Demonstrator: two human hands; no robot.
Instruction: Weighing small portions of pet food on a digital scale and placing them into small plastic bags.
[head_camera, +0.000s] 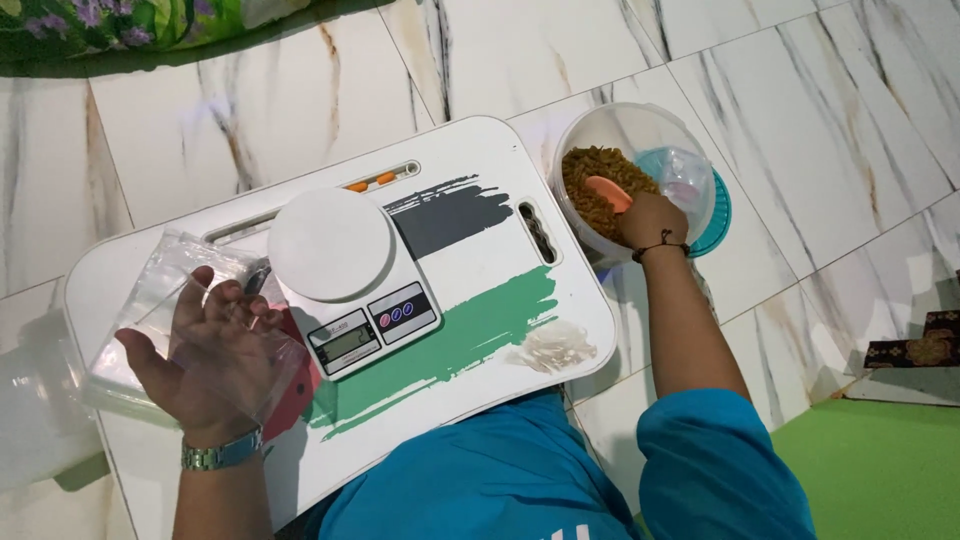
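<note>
My left hand (212, 352) holds a clear plastic bag (165, 300) over the left end of a white lap tray (480, 150), fingers spread against the film. My right hand (650, 218) reaches into a clear round tub (610, 125) on the floor to the right, gripping an orange scoop (608, 190) dug into brown snack pieces (585, 175). A white digital kitchen scale (330, 245) with a round platform stands in the middle of the tray, its display facing me.
The tray has painted grey, green and red strokes. A pile of white rubber bands (552, 348) lies near its front right. A teal lid (718, 210) rests under the tub. Marbled floor tiles surround the tray; a green mat (880, 470) lies at lower right.
</note>
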